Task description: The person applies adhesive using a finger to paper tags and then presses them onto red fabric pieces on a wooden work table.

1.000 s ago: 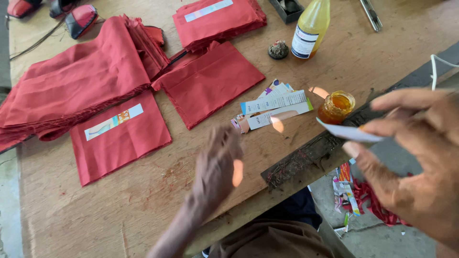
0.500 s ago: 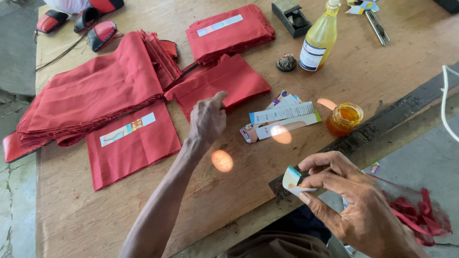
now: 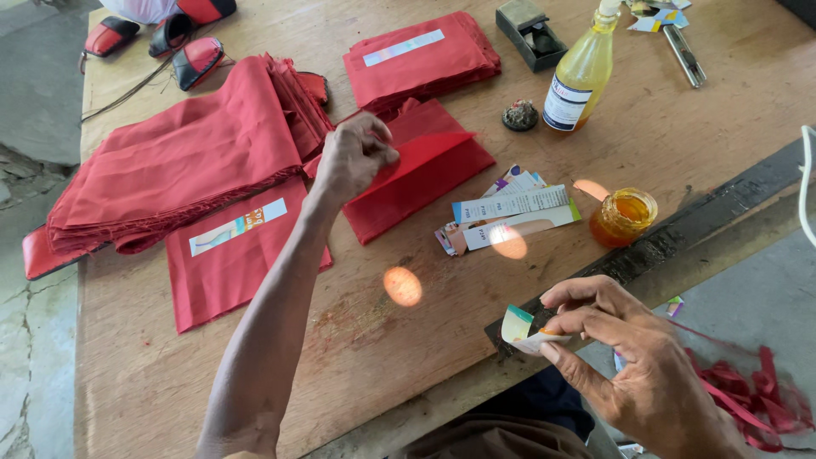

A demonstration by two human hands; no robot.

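While the left hand (image 3: 353, 157) pinches the near corner of the top red cloth piece (image 3: 416, 174) and lifts it off the tabletop (image 3: 408, 340), the right hand (image 3: 629, 357) holds a small curled paper label (image 3: 523, 327) between thumb and fingers at the tabletop's near edge. The cloth lies beyond and left of the label, just left of the label strips (image 3: 510, 212), its long axis slanting away to the right; the left hand is nearer it.
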